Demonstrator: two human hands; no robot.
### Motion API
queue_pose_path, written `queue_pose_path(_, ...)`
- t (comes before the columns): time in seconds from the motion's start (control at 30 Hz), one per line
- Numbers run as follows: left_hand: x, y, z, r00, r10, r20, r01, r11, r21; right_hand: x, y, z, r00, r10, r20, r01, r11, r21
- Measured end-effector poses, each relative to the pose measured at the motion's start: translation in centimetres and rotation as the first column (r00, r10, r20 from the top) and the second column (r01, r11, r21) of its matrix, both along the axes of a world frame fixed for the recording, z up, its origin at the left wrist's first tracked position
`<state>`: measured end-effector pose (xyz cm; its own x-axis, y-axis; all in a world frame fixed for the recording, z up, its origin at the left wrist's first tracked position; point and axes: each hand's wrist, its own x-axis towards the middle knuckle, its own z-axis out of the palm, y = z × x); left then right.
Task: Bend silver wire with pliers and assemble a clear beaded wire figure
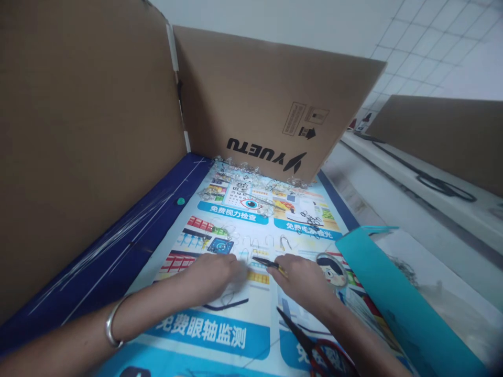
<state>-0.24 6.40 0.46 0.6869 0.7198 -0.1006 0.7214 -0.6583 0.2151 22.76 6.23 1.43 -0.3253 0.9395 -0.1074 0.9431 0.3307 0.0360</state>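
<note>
Pliers with dark jaws and yellowish handles are gripped in my right hand, their tip pointing left. Facing them is my left hand, a silver bangle on its wrist. Its fingers are drawn together, and motion blurs the tips, so I cannot make out what they hold. Just beyond both hands, several U-shaped wire pieces lie in a row on the printed poster. Scissors with red-and-black handles rest near my right forearm, blades open.
Tall cardboard panels wall off the back and left. Clear, tangled wire pieces line the back edge. Long thin wires lie along the left. A teal-sided box at right holds more wire. Dark links lie ahead.
</note>
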Motion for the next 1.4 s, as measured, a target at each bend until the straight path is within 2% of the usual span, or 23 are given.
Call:
queue_pose_path(0.13, -0.7, 0.1, 1.2, 0.993, -0.064, -0.100, 0.064, 0.998, 0.003, 0.0, -0.9, -1.5, 0.974, 0.181, -0.136, -0.175, 0.983, 0.053)
queue_pose_path(0.27, -0.7, 0.0, 2.1, 0.984, -0.086, -0.156, 0.072, 0.993, -0.090, 0.0, -1.6, -2.7, 0.916, 0.376, -0.139, -0.351, 0.920, 0.176)
queue_pose_path(0.43, -0.5, -0.3, 1.5, 0.979, -0.089, -0.182, 0.079, 0.995, -0.059, -0.1, -2.0, -3.2, 0.865, 0.493, -0.094, -0.461, 0.854, 0.241)
queue_pose_path(0.63, -0.2, -1.2, 0.5, 0.975, -0.115, -0.190, 0.121, 0.992, 0.022, -0.4, -2.3, -3.3, 0.847, 0.528, -0.060, -0.505, 0.836, 0.214)
queue_pose_path(0.8, -0.1, -1.4, 0.6, 0.977, -0.115, -0.181, 0.120, 0.993, 0.016, -0.6, -2.5, -3.2, 0.850, 0.524, -0.049, -0.508, 0.841, 0.187)
queue_pose_path(1.0, -0.1, -1.3, 0.5, 0.980, -0.111, -0.167, 0.113, 0.994, 0.005, -0.4, -2.4, -3.6, 0.855, 0.506, -0.111, -0.478, 0.853, 0.208)
queue_pose_path(1.2, 0.0, -1.2, 1.1, 0.976, -0.097, -0.193, 0.102, 0.995, 0.016, -0.4, -2.4, -3.7, 0.863, 0.487, -0.135, -0.458, 0.867, 0.197)
queue_pose_path(1.4, 0.8, -2.3, 1.2, 0.968, -0.109, -0.227, 0.123, 0.991, 0.049, -0.3, -2.5, -3.7, 0.868, 0.471, -0.160, -0.436, 0.875, 0.209)
